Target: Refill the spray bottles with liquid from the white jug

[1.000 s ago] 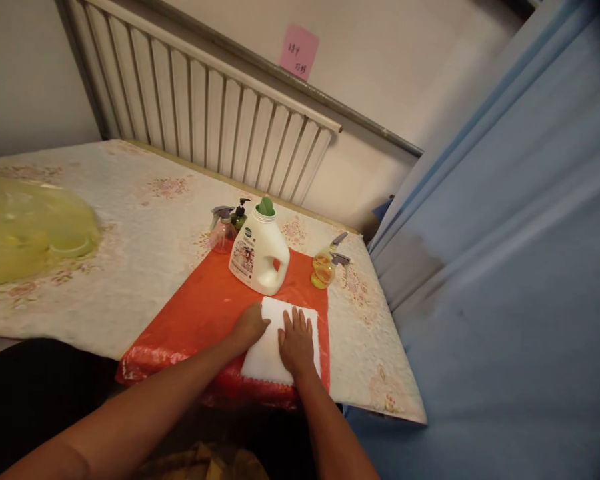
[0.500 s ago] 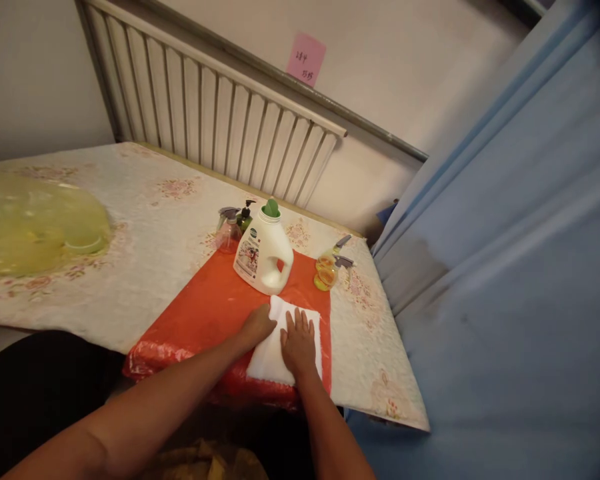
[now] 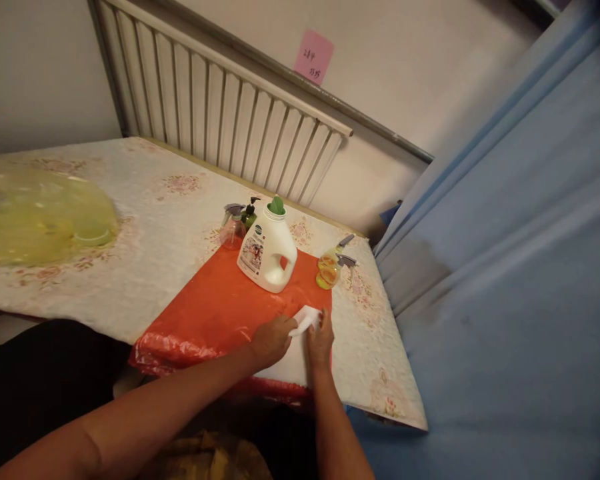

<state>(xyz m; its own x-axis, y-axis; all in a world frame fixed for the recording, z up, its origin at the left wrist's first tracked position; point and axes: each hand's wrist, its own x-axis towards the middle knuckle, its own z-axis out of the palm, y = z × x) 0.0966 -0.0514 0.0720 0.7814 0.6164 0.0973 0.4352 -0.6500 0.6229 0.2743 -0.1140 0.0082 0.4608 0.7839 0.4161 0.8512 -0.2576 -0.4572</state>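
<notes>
A white towel (image 3: pixel 304 320) is lifted and folded over at its far edge. Its near part lies on a red plastic sheet (image 3: pixel 210 300). My left hand (image 3: pixel 274 340) is closed on the towel's left far corner. On the right far corner, my right hand (image 3: pixel 321 339) pinches the cloth with fingers bent. Just beyond the hands stands an upright white detergent jug (image 3: pixel 267 250) with a green cap (image 3: pixel 277 205), its handle toward the right.
Behind the jug are a pink spray bottle (image 3: pixel 233 232) and a green pump bottle (image 3: pixel 249 215). Spray bottles with orange labels (image 3: pixel 329 270) stand right. A yellow plastic bag (image 3: pixel 40 220) lies left on the floral tablecloth (image 3: pixel 165 207). A blue curtain (image 3: pixel 490 280) hangs right; a radiator (image 3: pixel 220 100) lines the wall.
The towel lay flat, with my right hand spread on it. Now both hands grip its far corners, and that edge is raised and folded toward me.
</notes>
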